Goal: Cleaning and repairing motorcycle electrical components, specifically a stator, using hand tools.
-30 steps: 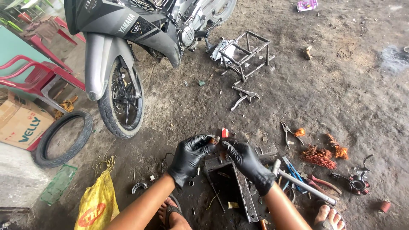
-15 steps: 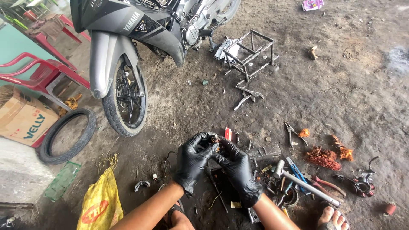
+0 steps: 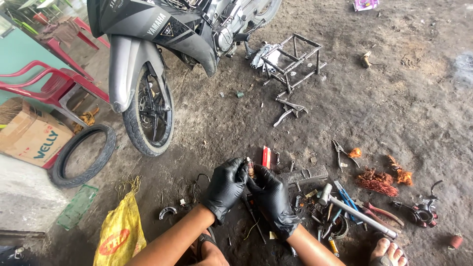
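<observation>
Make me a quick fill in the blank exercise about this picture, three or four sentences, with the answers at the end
1. Both hands wear ____ gloves, and the left hand and right hand pinch a small brownish part between them.
2. The loose tyre lies flat on the ground to the ____ of the motorcycle's front wheel.
3. The plastic bag beside the left forearm is ____.
4. The tangled wire near the pliers is ____ coloured.

Missing words: black; left; yellow; copper
</observation>
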